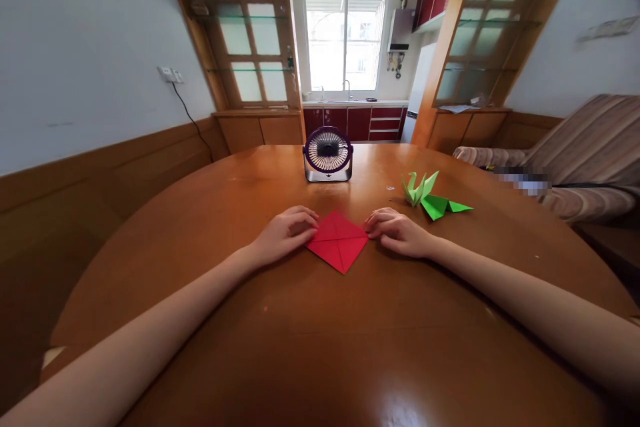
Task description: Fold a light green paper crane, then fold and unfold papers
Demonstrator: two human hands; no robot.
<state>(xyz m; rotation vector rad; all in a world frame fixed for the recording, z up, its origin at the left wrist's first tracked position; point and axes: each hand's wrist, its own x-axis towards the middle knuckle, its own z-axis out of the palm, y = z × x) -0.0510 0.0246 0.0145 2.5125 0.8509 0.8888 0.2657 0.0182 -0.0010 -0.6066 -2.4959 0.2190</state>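
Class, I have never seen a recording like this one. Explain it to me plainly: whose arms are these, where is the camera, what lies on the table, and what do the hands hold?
There is no machine here. The one picture comes from a camera worn on a person's head, looking forward and down, so both arms are their own. The left hand and right hand press their fingers on opposite corners of a folded red paper, flat on the round wooden table. Further back stand a small purple fan and a green origami crane, untouched.

Matt red paper (338, 240); glossy wooden table (350, 347)
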